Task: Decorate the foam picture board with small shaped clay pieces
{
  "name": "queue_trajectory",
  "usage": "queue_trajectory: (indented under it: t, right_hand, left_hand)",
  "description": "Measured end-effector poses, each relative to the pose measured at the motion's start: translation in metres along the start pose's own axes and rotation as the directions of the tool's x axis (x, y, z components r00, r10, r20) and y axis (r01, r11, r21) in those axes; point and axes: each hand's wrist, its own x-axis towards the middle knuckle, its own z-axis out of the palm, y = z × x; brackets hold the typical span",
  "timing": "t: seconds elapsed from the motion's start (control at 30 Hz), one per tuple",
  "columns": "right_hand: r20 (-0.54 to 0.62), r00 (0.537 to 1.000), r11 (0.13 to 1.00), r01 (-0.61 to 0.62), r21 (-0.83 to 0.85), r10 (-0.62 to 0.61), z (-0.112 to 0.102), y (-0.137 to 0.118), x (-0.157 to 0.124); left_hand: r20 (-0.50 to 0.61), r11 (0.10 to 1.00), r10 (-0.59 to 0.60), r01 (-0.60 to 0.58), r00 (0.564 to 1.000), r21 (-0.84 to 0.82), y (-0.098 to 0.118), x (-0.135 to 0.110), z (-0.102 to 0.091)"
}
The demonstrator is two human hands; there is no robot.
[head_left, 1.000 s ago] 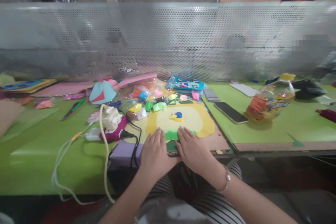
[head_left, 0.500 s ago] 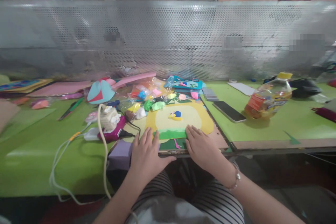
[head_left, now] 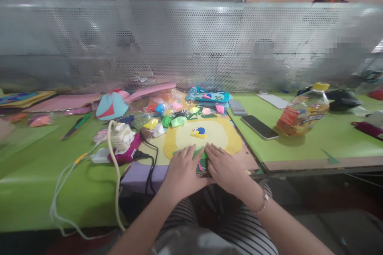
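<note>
My left hand [head_left: 183, 169] lies palm down, fingers stretched, over the green strip [head_left: 197, 152] at the near edge of a yellow paper sheet [head_left: 235, 137]. Close beside it, my right hand [head_left: 224, 166] rests flat with its fingers extended on the same strip. Most of the green strip is hidden under both hands. On the sheet's pale middle lies a small blue and yellow clay figure [head_left: 200, 131], touched by neither hand. A thin pink piece [head_left: 200, 166] shows between the hands.
Behind the sheet lie several bagged clay lumps [head_left: 178, 121]. Left are a purple power strip [head_left: 128, 152] and a looping cable [head_left: 115, 183]. To the right are a phone [head_left: 259, 127] and a drink bottle [head_left: 305, 111]. A perforated metal screen [head_left: 191, 48] stands at the back.
My left hand has slid right along the green strip, close to my right hand, now covering more of it. My right hand has shifted slightly left. The view has moved a little.
</note>
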Motion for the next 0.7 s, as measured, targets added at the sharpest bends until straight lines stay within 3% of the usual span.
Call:
queue_trajectory:
  t: [0.23,0.53,0.7]
  right_hand:
    - [-0.015,1.000,0.999,-0.010,0.048,0.011,0.010,0.002,-0.004]
    - [-0.042,0.999,0.999,-0.008,0.034,0.009,0.014,0.001,-0.006]
    - [-0.126,0.986,0.993,-0.109,0.041,0.113,0.013,-0.002,-0.008]
  left_hand:
    - [-0.029,0.999,-0.025,0.024,0.999,-0.026,0.000,0.000,0.007]
    - [0.014,1.000,-0.019,0.019,1.000,0.011,0.000,0.000,0.008]
    - [0.055,0.998,-0.028,0.026,0.998,0.053,-0.001,-0.001,0.009]
